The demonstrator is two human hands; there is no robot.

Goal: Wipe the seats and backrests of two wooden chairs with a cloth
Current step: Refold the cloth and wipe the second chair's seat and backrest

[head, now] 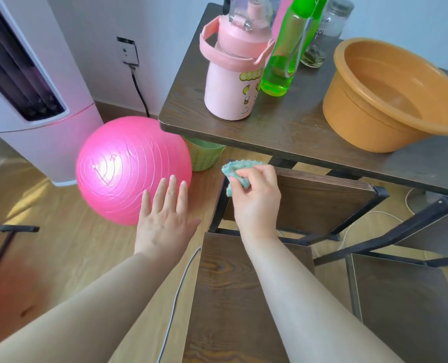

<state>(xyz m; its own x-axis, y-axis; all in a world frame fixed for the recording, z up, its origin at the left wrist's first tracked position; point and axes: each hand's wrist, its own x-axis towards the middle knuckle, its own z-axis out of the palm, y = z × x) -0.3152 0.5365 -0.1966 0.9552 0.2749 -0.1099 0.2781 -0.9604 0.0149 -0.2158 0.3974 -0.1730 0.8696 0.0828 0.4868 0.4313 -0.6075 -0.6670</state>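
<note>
A dark wooden chair with a black metal frame stands below me, its seat (233,297) near the bottom centre and its backrest (319,203) under the table edge. My right hand (256,203) is closed on a crumpled teal cloth (234,170), held at the backrest's top left corner. To the left of the chair hovers my left hand (165,218), flat with fingers spread and holding nothing. A second wooden chair seat (411,307) sits at the lower right, with its backrest (437,226) tilted above it.
A dark wooden table (283,127) carries a pink bottle (233,74), a green bottle (283,53), a glass jar (324,30) and an orange basin (390,98). A pink ball (123,169), a green basket (204,155) and a white appliance (34,87) stand at left.
</note>
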